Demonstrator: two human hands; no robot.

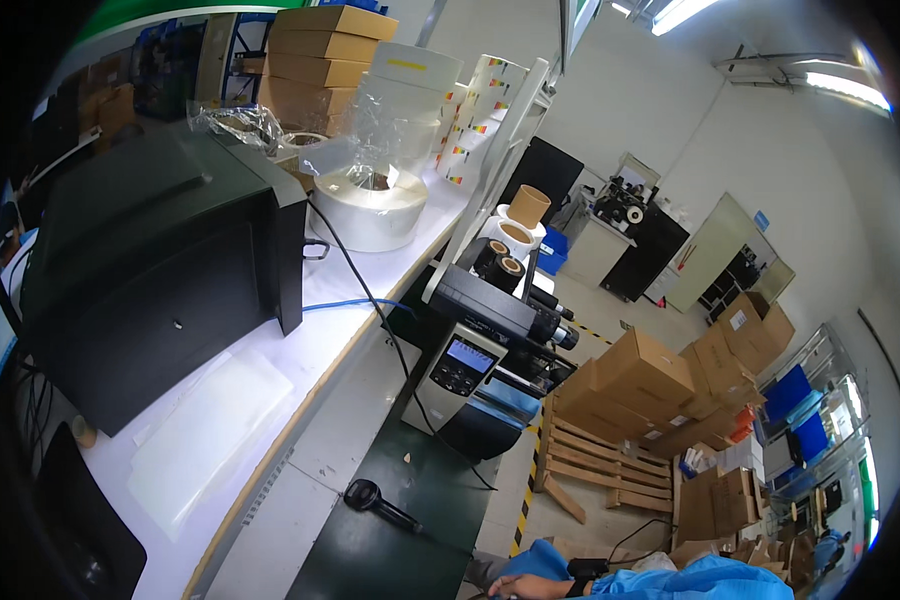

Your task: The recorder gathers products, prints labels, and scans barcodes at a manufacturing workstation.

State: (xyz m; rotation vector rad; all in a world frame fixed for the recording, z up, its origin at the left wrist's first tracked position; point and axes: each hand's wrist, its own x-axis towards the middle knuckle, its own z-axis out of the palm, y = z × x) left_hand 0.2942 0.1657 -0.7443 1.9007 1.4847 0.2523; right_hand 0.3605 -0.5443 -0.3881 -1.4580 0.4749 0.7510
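Note:
At the lower edge my right hand (525, 587) comes in beside a blue sleeve (700, 580), with a dark band at the wrist. Its fingers look bent, but the picture's edge cuts them off, so their grip is hidden. My left hand is out of view. Nearest to the hand, a black handheld scanner (375, 497) lies on a dark green surface (370, 555). Beyond it stands a label printer (460, 370) with a lit screen and black ribbon rolls (500, 262) on top.
On the left, a white table (355, 285) bears a large black machine (160, 280), a clear plastic sheet (205, 435) and a wide label roll (370, 210). A black cable (395, 340) hangs over its edge. Cartons (645, 375) and a wooden pallet (605, 465) stand right.

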